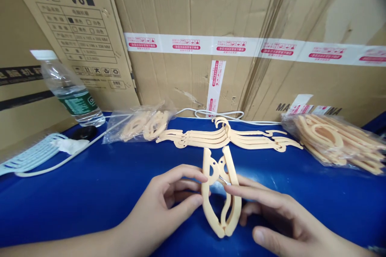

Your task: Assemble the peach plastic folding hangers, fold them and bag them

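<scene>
Right hand (283, 213), loosely open, touches the folded hanger (237, 209) the left hand (163, 198) pinches, with unfolded hangers (226, 136) beyond and bagged hangers (356, 140) still packed.

Cream hanger (236, 209), arms folded close together

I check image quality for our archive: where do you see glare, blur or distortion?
Head view: glare on the glossy blue tabletop; the light-blue slotted plastic item smeared at left; upper-right corner darkened; edges stretched; the folded beige plastic hanger fairly sharp.
</scene>
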`<state>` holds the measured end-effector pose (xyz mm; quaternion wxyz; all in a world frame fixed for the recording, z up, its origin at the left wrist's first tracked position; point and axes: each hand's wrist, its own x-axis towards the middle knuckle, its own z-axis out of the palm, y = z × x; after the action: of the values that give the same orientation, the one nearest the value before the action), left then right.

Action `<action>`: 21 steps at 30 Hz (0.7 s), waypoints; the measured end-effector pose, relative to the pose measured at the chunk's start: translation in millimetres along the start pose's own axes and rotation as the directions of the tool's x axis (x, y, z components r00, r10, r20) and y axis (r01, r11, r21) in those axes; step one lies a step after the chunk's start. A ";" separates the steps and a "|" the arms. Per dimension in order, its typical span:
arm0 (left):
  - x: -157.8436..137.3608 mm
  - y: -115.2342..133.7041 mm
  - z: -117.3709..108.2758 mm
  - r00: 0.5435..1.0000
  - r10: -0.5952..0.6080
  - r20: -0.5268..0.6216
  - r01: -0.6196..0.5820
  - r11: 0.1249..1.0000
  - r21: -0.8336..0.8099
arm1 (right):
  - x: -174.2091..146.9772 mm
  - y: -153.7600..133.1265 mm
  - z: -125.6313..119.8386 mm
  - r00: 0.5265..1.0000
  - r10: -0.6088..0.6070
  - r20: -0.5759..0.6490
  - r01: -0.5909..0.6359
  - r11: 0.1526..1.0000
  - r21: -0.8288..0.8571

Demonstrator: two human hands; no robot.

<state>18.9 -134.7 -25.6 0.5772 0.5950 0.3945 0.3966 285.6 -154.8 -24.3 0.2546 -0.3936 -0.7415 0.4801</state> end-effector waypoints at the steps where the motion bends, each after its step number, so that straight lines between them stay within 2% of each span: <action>1: 0.4 0.0 -0.5 1.000 0.005 -0.009 -0.005 1.000 0.002 | 0.0 -0.2 0.1 1.000 0.003 -0.004 -0.003 1.000 0.016; 5: 1.5 -1.1 -0.5 1.000 -0.004 0.009 0.004 1.000 -0.015 | -0.8 -0.3 -1.6 1.000 0.017 0.003 -0.017 1.000 -0.024; 7: 1.4 -1.9 0.5 0.999 -0.041 0.029 0.043 0.998 -0.038 | -0.8 -2.4 -2.4 1.000 -0.002 0.025 0.005 0.991 -0.137; 10: 0.4 -2.3 1.5 0.997 -0.060 0.039 0.059 0.998 0.008 | 2.2 -10.5 -0.8 0.994 -0.088 0.066 0.104 0.943 -0.315; 13: -0.9 -1.7 0.1 1.000 -0.002 0.013 0.000 0.989 0.149 | 7.9 -18.9 4.0 0.986 -0.157 0.062 0.168 0.890 -0.424; 17: -3.2 -0.3 -1.7 0.994 0.100 0.045 -0.110 0.925 0.363 | 12.1 -20.8 9.3 0.986 -0.159 0.047 0.160 0.835 -0.527; 21: -11.6 1.8 0.7 0.984 0.177 -0.023 -0.151 0.893 0.425 | 10.9 -18.4 10.0 0.989 -0.148 0.013 0.129 0.816 -0.564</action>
<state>15.2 -145.8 -23.9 0.3872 0.7243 0.4365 0.3672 265.7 -155.1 -11.6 0.1731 -0.4036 -0.8725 0.2143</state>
